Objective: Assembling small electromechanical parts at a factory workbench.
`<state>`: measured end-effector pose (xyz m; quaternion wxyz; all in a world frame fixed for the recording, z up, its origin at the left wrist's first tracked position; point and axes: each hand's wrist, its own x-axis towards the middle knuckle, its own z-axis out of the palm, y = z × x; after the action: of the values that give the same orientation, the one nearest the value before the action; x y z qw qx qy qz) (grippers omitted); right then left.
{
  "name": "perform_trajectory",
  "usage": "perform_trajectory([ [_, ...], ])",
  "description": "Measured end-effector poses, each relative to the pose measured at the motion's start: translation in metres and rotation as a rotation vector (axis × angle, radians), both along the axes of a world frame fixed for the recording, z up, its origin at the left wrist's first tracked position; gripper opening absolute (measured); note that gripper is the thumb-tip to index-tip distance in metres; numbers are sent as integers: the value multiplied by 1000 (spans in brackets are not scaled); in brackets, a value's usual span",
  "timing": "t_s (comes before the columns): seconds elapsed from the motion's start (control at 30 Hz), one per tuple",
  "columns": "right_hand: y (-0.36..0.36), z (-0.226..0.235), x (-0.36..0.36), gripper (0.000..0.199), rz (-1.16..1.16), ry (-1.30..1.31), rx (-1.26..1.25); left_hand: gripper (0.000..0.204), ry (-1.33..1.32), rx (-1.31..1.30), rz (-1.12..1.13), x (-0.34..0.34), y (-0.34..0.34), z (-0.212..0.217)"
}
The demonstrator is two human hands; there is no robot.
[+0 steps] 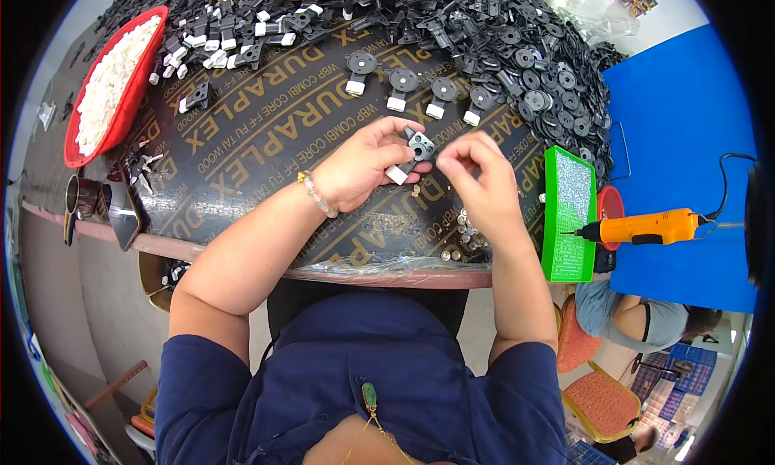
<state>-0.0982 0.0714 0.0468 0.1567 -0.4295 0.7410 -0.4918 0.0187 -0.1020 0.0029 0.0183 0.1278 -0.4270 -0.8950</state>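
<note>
Left hand [367, 162] pinches a small black plastic part [420, 146] w/ a white block [396, 174] on its near end, held up over the dark board [266, 134], mid-scene, just above the table edge. Right hand [476, 174] sits just right of it, fingertips curled tight together as if pinching sthg tiny; can't tell what, too small to see. Judgement: the fit goes best w/ the part kept steady in the left fingers, round hole facing up, the right hand coming in straight, not at an angle, and wrists braced near the board edge. Far side, four finished-looking pieces [420, 90] lie in a row: flat round black discs w/ a stem, each capped by a white block. Beyond them and round to the right, a big heap of black parts [533, 53], matte, hard-looking, lots of ribbed discs. Far left, a red oval tray [141, 69] full of small white bits, w/ more black-and-white pieces [226, 41] scattered beside it. Right of the hands, a bright green block [569, 211], speckled top, standing upright at the board's edge; just right of that an orange electric screwdriver [646, 227] hangs w/ a black cord. Small shiny metal bits [468, 235] sit near the right wrist. Board is glossy, dark brown, gold lettering.
</note>
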Motion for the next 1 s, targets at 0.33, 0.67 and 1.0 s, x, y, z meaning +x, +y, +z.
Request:
perform_trajectory([
  [0.33,-37,13,-40,15,-72,362,47,34,9,85,1,-1,-4,2],
  [0.67,7,-59,-183,20,-618,886,513,31,-65,-21,148,-1,-13,10],
  [1.0,3,-18,-130,11,-116,-725,-298,32,-33,30,169,-1,-17,4],
])
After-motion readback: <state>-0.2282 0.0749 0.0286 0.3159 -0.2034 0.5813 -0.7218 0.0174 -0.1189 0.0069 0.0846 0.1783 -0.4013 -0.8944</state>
